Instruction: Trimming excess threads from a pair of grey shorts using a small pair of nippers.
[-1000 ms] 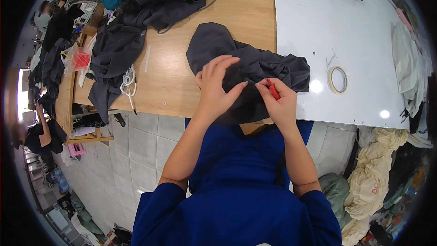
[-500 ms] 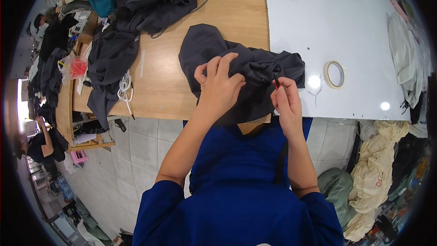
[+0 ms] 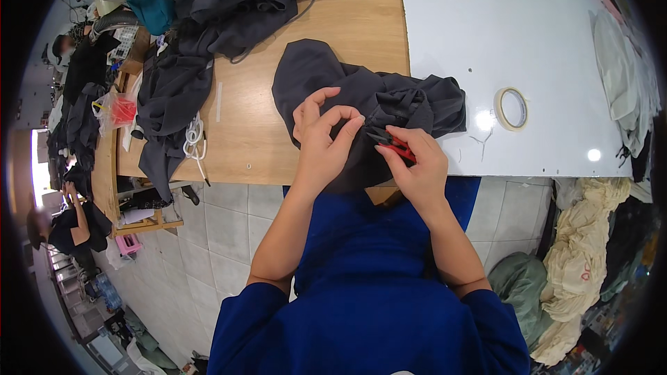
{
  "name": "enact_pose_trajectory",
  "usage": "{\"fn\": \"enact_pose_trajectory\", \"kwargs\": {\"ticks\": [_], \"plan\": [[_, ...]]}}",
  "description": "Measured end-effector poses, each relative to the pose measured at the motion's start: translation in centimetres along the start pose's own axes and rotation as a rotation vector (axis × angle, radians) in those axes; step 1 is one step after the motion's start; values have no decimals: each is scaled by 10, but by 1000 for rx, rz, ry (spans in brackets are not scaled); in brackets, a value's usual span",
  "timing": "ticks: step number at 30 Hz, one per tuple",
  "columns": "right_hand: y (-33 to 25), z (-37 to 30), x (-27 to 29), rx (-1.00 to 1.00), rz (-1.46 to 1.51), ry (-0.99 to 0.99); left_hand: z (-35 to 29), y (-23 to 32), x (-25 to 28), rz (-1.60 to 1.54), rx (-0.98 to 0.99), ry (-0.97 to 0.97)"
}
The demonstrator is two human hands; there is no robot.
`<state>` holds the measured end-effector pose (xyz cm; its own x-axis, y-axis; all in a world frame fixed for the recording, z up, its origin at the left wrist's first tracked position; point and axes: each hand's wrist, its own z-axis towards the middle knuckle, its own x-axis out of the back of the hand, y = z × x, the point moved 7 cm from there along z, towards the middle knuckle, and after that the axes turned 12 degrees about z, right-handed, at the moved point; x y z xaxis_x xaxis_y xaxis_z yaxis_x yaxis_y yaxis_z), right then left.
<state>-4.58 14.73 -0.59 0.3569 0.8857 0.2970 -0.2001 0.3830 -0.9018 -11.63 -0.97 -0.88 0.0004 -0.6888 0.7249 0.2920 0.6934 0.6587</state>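
A dark grey garment point(image 3: 309, 69) lies bunched across the seam between the wooden and white tabletops. On its near side my left hand point(image 3: 321, 146) is closed in a pinch, thumb against index finger, the other fingers curled above. What the pinch holds, if anything, is too fine to make out. My right hand point(image 3: 425, 170) grips a pair of red-handled thread snips point(image 3: 401, 150) between thumb and fingers. Their dark blades point left over a gathered fold of the cloth, close to my left fingertips.
A roll of tape point(image 3: 512, 109) and loose threads point(image 3: 479, 146) lie on the white tabletop point(image 3: 556, 48). More dark grey garments point(image 3: 236, 10) heap at the far left of the wooden table point(image 3: 264, 153), beside a white cord point(image 3: 194, 140). Cream cloth point(image 3: 573, 264) is piled low at the right.
My right hand has moved left with the snips, turning their blades toward my left hand. My left thumb and index finger have come together in a pinch.
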Motion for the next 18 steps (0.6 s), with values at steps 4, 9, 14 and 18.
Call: {"fn": "enact_pose_trajectory", "kwargs": {"ticks": [4,9,14,18], "plan": [[-6,5,-4,71,-8,0,-1,5,1,-15,5,-10],[-10,5,-6,117,-40,-17,-2,6,4,-54,-5,8],[11,-1,11,-147,247,104,6,-28,34,-716,193,142],[24,-7,40,-245,366,112,-1,-68,99,-393,187,485]]}}
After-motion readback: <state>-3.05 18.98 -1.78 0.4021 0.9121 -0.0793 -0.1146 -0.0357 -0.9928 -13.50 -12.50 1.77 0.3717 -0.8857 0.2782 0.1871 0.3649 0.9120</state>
